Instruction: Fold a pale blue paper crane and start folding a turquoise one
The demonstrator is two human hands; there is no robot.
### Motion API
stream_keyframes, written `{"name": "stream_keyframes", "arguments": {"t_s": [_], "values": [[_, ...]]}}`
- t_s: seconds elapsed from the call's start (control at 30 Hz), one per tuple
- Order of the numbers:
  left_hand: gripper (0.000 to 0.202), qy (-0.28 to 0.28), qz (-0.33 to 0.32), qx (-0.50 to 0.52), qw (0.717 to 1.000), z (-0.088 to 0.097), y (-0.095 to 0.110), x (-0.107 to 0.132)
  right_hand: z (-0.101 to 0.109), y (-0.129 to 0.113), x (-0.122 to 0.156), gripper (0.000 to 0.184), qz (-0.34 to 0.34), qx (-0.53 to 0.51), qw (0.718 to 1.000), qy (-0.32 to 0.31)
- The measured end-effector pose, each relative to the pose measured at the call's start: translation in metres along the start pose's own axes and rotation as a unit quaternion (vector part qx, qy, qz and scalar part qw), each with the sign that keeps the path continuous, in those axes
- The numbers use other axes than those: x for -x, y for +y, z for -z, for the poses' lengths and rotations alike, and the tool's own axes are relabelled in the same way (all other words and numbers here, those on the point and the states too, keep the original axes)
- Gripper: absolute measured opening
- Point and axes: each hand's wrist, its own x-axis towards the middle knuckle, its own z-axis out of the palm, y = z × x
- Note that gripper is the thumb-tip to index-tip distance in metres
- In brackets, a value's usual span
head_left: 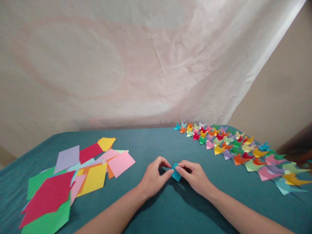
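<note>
A small piece of folded blue paper [176, 175] is held just above the tabletop, near the middle of the view. My left hand [157, 175] pinches its left edge between thumb and fingers. On the opposite side, the thumb and fingers of my right hand [192, 174] are closed on the same paper. The paper has a kite-like outline with creased edges. My fingertips hide part of its top and sides.
Loose coloured paper squares [94, 178] lie overlapping on the left of the teal-covered table [146, 143]. Rows of folded paper birds [229, 146] stand along the right side. A pale cloth [146, 65] hangs behind the table.
</note>
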Motion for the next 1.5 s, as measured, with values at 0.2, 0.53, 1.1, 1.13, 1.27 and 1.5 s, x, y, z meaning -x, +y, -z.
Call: {"name": "stream_keyframes", "arguments": {"t_s": [0.2, 0.53, 1.1, 1.13, 1.27, 1.5], "values": [[0.007, -0.019, 0.01, 0.036, 0.999, -0.002, -0.002, -0.001, -0.003, 0.004, -0.001, 0.025, -0.039, -0.026, 0.999, 0.001], [0.006, -0.02, 0.012, -0.064, 0.998, -0.002, -0.008, 0.0, -0.005, 0.009, -0.003, 0.026, -0.012, 0.014, 1.0, 0.003], [0.024, -0.121, -0.073, -0.194, 0.971, 0.013, -0.021, -0.03, 0.004, 0.03, -0.033, 0.017, 0.049, 0.16, 0.986, -0.017], [0.024, -0.122, -0.075, -0.192, 0.971, 0.013, -0.022, -0.031, 0.005, 0.031, -0.034, 0.017, 0.051, 0.163, 0.985, -0.018], [0.024, -0.129, -0.082, -0.193, 0.969, 0.013, -0.028, -0.031, 0.006, 0.031, -0.034, 0.014, 0.06, 0.179, 0.982, -0.013], [0.025, -0.122, -0.113, -0.218, 0.962, 0.014, -0.03, -0.029, 0.005, 0.032, -0.033, 0.011, 0.065, 0.196, 0.978, -0.008]]}}
